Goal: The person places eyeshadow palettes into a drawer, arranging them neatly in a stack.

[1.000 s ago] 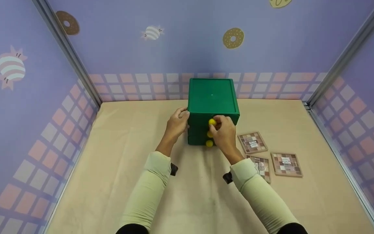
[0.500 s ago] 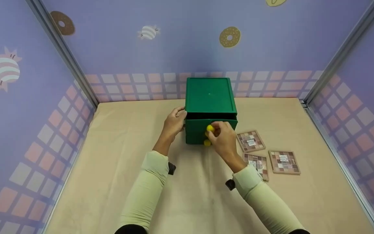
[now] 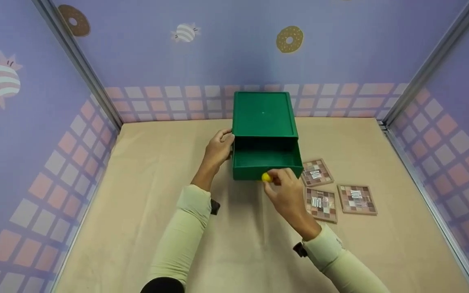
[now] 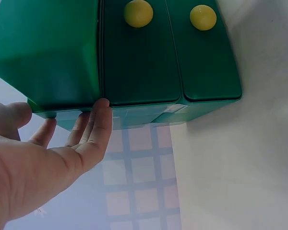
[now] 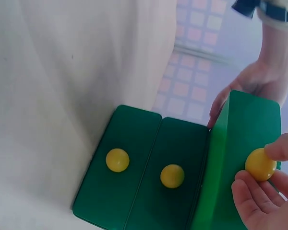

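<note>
A green drawer cabinet (image 3: 264,114) stands in front of the back wall, its top drawer (image 3: 246,173) pulled well out so the green inside shows. My right hand (image 3: 285,189) pinches that drawer's round yellow knob (image 5: 260,164) between thumb and fingers. My left hand (image 3: 218,148) rests against the cabinet's left side, its fingertips (image 4: 103,103) touching near the front edge. Below, the two other drawers are closed, with a yellow knob (image 4: 138,13) on the middle one and another yellow knob (image 4: 203,17) on the lowest; the head view hides both.
To the cabinet's right lie three flat square cases with a brown patchwork pattern: a rear case (image 3: 316,173), a front case (image 3: 321,204) and a right case (image 3: 357,199). A beige cloth (image 3: 157,171) covers the table. Patterned purple walls (image 3: 234,49) enclose it.
The top drawer has gone from closed to well open, its knob drawn towards me by my right hand. My left hand has stayed at the cabinet's side.
</note>
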The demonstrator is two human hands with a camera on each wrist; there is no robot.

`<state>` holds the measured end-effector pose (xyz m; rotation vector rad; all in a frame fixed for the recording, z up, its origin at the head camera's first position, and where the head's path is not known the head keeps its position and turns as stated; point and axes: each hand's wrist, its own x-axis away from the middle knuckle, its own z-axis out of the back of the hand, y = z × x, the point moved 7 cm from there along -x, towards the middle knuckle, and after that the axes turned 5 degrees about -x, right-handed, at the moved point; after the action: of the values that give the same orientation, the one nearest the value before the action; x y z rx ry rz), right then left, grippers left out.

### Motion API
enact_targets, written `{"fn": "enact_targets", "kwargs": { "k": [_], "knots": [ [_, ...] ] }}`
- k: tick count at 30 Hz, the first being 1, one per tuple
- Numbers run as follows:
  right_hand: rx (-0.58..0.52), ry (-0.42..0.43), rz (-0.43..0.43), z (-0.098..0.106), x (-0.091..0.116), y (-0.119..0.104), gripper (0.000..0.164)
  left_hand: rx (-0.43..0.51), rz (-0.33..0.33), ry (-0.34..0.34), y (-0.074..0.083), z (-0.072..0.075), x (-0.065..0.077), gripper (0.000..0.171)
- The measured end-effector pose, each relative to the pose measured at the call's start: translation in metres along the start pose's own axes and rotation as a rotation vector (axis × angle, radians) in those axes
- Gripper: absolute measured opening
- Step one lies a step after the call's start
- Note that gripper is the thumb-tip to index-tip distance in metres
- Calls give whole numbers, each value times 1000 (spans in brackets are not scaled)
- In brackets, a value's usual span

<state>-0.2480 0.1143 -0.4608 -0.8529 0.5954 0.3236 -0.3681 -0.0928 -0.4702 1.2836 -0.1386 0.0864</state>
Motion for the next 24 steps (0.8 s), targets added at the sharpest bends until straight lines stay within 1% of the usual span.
{"fn": "enact_targets", "kwargs": {
  "k": [4, 8, 11, 17, 20, 24],
  "knots": [
    [23, 21, 65, 7, 16, -8, 24, -10, -1, 4, 1, -1, -1, 45],
    [5, 17, 81, 10, 31, -13, 26, -19, -2, 6, 0, 0, -1, 44],
    [-3, 14, 98, 9, 38, -15, 28, -22, -13, 9, 1, 2, -1, 45],
    [5, 29, 135, 8, 40, -15, 28, -27, -38, 8, 4, 3, 0, 47],
    [9, 30, 137, 8, 39, -14, 28, -24, -31, 17, 2, 2, -1, 46],
    [-2, 9, 125, 11, 41, -12, 28, -21, -23, 23, 0, 0, 0, 46]
  ]
}}
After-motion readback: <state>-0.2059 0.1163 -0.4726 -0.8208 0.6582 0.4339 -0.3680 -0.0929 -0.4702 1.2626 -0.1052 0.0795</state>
